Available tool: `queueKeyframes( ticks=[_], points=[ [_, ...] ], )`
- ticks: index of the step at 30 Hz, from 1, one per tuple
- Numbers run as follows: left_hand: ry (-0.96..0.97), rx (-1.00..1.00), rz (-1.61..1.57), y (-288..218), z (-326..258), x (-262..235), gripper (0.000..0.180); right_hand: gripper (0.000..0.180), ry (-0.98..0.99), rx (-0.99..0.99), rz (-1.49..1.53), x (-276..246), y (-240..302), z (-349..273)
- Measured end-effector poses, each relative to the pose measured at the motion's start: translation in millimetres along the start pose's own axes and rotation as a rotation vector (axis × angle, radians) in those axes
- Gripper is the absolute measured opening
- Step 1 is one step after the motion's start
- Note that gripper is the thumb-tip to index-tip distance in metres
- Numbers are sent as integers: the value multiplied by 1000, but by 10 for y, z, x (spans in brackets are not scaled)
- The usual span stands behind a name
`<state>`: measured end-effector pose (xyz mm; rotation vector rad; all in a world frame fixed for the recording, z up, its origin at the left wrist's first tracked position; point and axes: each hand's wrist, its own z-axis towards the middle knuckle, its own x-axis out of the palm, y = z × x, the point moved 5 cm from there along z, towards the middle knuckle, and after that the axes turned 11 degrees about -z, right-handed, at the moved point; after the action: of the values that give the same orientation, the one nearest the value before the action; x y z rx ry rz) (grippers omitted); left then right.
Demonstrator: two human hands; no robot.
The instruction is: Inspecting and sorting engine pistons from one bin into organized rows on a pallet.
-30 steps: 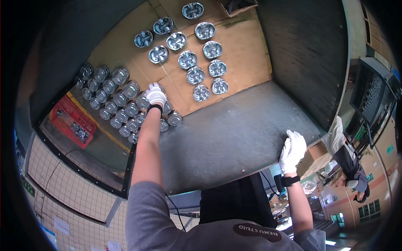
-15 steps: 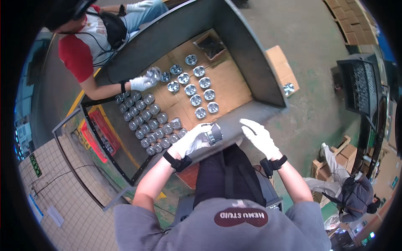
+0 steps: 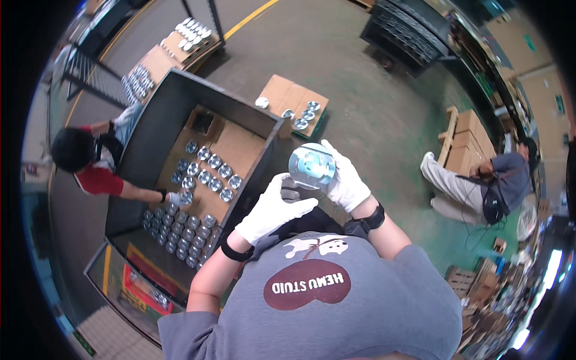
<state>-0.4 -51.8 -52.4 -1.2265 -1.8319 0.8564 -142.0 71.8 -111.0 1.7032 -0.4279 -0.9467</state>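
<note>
My right hand (image 3: 347, 183) is closed on a shiny silver piston (image 3: 312, 165), raised in front of my chest with its hollowed side showing. Just below and left of it, my left hand (image 3: 273, 211) has its thumb and fingers spread in a curve. A small grey patch shows between them, and I cannot make out what it is. Both hands wear white gloves, with black bands at the wrists. To the left, silver pistons (image 3: 214, 161) stand apart on cardboard in a dark metal bin (image 3: 240, 114). Closely packed grey pistons (image 3: 180, 231) fill its nearer end.
Across the bin, a co-worker's gloved hand (image 3: 177, 198) reaches to the pistons. Beyond it, a cardboard-topped stack (image 3: 282, 90) carries several pistons. A dark rack (image 3: 408, 33) stands farther off. At right, another person (image 3: 504, 180) sits by cardboard boxes (image 3: 471, 138). A red crate (image 3: 141, 288) lies lower left.
My view has swung right, so the bin sits farther left. The piston that was in my left hand now appears in my right. My hands have come together, and the co-worker's hand has lowered.
</note>
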Motion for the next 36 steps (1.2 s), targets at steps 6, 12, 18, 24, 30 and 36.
queueKeyframes(
  ticks=[6,12,18,24,30,36],
  points=[
    [134,23,-107,-174,8,433,67,37,105,510,1236,-303,424,-350],
    [158,3,-144,-4,24,488,50,38,129,456,1148,-397,448,-456],
    [127,-171,-295,17,-23,462,53,39,201,465,1121,-237,433,-434],
    [151,-35,-198,9,-8,364,46,36,273,558,1109,-100,495,-466],
    [202,-68,-659,119,170,371,46,39,307,581,1103,-50,421,-474],
    [93,-221,-976,506,471,311,44,41,288,603,1149,-157,218,-546]
  ],
)
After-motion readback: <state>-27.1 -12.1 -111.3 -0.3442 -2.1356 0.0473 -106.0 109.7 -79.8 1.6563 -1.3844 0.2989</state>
